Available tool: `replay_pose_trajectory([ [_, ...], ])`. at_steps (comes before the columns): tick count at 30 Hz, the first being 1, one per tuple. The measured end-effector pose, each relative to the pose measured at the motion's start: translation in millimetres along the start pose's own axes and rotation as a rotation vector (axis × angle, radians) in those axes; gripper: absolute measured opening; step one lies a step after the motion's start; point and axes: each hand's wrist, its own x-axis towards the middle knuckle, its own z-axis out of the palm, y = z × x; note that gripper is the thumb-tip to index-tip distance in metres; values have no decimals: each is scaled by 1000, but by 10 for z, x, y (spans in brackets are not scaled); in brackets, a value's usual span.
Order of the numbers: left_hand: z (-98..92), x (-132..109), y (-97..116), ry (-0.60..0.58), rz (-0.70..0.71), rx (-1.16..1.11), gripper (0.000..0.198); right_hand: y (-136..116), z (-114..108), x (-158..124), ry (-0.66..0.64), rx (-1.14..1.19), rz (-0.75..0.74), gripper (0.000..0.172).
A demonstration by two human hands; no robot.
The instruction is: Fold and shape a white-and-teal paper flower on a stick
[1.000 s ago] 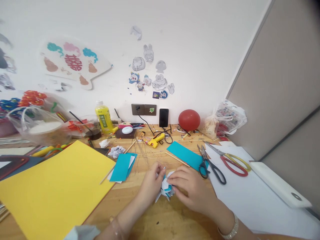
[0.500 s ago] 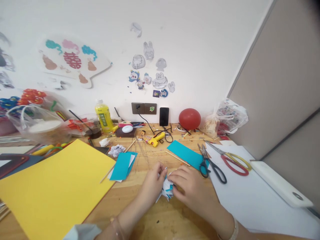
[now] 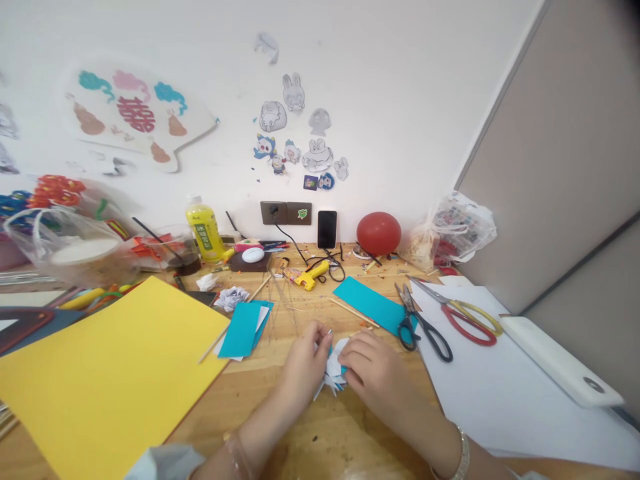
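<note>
A small blue-and-white folded-paper piece [image 3: 334,372] sits between the two hands at the near middle of the wooden table [image 3: 270,427]; pointed white tips fan out at its near end, with slivers of blue showing between the layers, and its far end is partly covered by fingers. The left hand [image 3: 307,357] comes in from the near left, wrist raised and fingers curled, thumb and forefinger closed in a pinch on the piece's left edge. The right hand [image 3: 377,367] reaches in from the near right, back of the hand up, its bent fingers and thumb drawn together on the right edge. Folded blue cards [image 3: 243,330] lie farther left, black-handled scissors [image 3: 434,337] farther right across a blue paper strip [image 3: 370,303].
</note>
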Motion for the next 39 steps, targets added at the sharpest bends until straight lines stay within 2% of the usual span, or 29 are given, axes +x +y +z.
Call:
replay_pose_trajectory([
  [3, 3, 2, -12, -2, 6, -5, 12, 12, 11, -12, 7, -5, -1, 22],
  [6, -8, 8, -10, -24, 18, -10, 12, 7, -19, -4, 6, 28, 91, 20],
  [9, -25, 13, 6, -53, 26, -25, 11, -18, -68, 22, -39, 49, 150, 29],
  [11, -33, 12, 15, -62, 27, -31, 11, -32, -88, 37, -67, 61, 134, 33],
  [18, -2, -14, 3, -45, 32, -24, 11, -13, -68, 47, -84, 76, 61, 25],
  [22, -6, -3, 13, -41, 27, -46, 10, -17, -65, 46, -80, 84, 86, 27],
  [31, -58, 43, 20, 33, -51, -271, 11, 2, -33, 34, -25, 137, 72, 29],
  [36, -33, 78, 38, 78, -127, -433, 27, 16, -110, 39, 69, 175, 171, 24],
  [39, -12, 58, 45, 116, -170, -515, 32, -3, -126, 31, 65, 195, 147, 23],
])
